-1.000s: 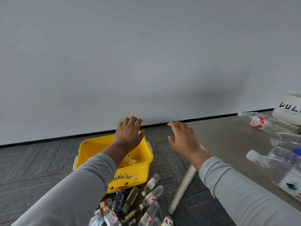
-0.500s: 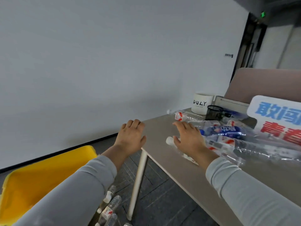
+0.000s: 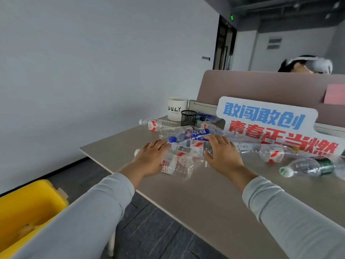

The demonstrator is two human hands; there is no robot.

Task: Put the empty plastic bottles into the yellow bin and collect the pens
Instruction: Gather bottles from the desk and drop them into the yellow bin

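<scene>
Both hands spread wide, fingers nearly straight: my left hand (image 3: 150, 158) and right hand (image 3: 223, 156) bracket a heap of clear, crumpled plastic bottles with red-and-white labels (image 3: 180, 161), palms against its flanks, no finger curled round any single bottle. Heap lies on the grey-brown tabletop (image 3: 205, 193), near its left edge; a blue-labelled clear bottle (image 3: 197, 134) lies just behind it, a green-capped clear bottle (image 3: 306, 167) well apart to the right. Yellow plastic bin (image 3: 28, 206) stands on the floor, lower left. I judge these empties very light, thin-walled, springy and slick; squeezed between palms they may squirt out, so I would press on the labelled mid-bodies, not the tapering necks. Black mesh cup (image 3: 188, 117) at the back: I can make out no pens
</scene>
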